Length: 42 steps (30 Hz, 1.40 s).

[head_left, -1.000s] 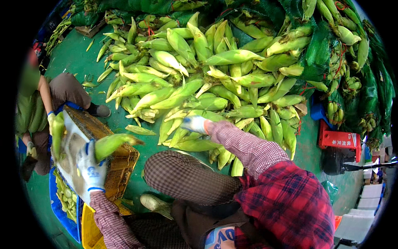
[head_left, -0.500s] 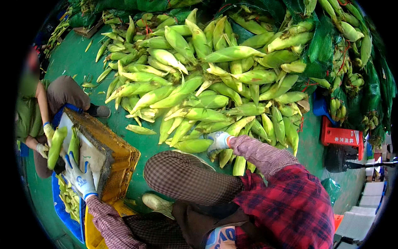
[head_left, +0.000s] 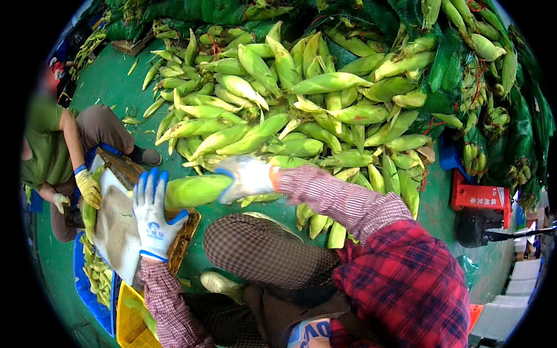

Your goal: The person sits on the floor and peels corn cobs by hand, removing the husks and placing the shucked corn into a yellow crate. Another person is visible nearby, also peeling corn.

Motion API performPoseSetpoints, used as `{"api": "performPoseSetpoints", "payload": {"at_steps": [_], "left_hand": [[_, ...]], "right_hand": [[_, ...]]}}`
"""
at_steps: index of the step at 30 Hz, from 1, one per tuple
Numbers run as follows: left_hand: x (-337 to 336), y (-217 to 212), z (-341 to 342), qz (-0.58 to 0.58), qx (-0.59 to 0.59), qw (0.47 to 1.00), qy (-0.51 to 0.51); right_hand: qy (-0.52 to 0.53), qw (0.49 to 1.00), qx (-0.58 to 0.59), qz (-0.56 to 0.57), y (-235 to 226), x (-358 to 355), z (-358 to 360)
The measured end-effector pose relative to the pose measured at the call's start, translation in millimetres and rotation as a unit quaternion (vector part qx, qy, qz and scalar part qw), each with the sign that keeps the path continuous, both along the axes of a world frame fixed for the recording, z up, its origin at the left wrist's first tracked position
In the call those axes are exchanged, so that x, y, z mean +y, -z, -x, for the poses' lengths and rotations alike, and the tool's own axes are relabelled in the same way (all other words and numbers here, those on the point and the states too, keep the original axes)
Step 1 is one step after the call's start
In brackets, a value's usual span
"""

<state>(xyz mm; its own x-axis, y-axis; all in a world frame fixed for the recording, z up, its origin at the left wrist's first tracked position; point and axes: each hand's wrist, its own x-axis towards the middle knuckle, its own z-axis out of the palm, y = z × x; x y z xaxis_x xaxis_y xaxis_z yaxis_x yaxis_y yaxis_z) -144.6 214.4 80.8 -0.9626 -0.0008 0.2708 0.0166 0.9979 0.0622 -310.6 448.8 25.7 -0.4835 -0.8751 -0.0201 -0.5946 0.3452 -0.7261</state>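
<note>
My right hand (head_left: 248,178), in a white and blue glove, is closed around the thick end of a green ear of corn (head_left: 198,191) in its husk. The ear lies level in the air, its other end pointing at my left hand (head_left: 155,223). My left hand, gloved alike, is open with its fingers stretched, beside that end and over the edge of a pale board (head_left: 113,238). Whether it touches the ear I cannot tell. The board rests on an upturned yellow crate (head_left: 187,235). Behind my right hand spreads a big heap of unhusked corn (head_left: 313,127).
At the left a co-worker sits, gloved hand (head_left: 88,188) on another ear by the board. A blue crate (head_left: 110,316) holds pale green pieces; a yellow crate (head_left: 129,327) with something green inside stands near my left forearm. Green net sacks (head_left: 447,75) and a red metal piece (head_left: 478,197) are at the right.
My right hand has lifted an ear from the heap and carried it left. My left hand has moved right, off the far side of the board. The co-worker's ear has come down beside the board.
</note>
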Motion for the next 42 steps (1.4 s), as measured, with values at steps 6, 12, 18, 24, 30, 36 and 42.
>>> {"api": "performPoseSetpoints", "payload": {"at_steps": [6,12,18,24,30,36,42], "left_hand": [[-17.2,5.0,-10.6,0.040,0.056,0.997,-0.030],[-95.8,34.4,-55.9,-0.060,0.039,0.975,-0.210],[-171.7,88.2,-104.0,-0.110,-0.029,0.947,-0.301],[-187.8,97.3,-105.4,-0.059,-0.072,0.929,-0.359],[-174.5,67.9,-94.3,0.131,0.030,0.910,-0.391],[-156.0,49.3,-71.1,0.112,0.103,0.935,-0.319],[-91.5,31.7,-34.1,-0.064,0.157,0.964,-0.206]], "right_hand": [[-0.100,0.969,-0.191,0.123,-20.4,-45.2,4.7],[0.139,0.987,-0.026,-0.083,82.7,70.4,31.5],[0.342,0.865,0.184,-0.319,129.5,212.7,29.3],[0.251,0.803,0.262,-0.473,154.5,247.2,59.7],[0.133,0.784,0.243,-0.555,159.8,237.2,90.4],[0.175,0.858,0.262,-0.404,65.4,210.6,77.1],[0.305,0.921,0.237,-0.037,-34.7,150.8,57.4]]}}
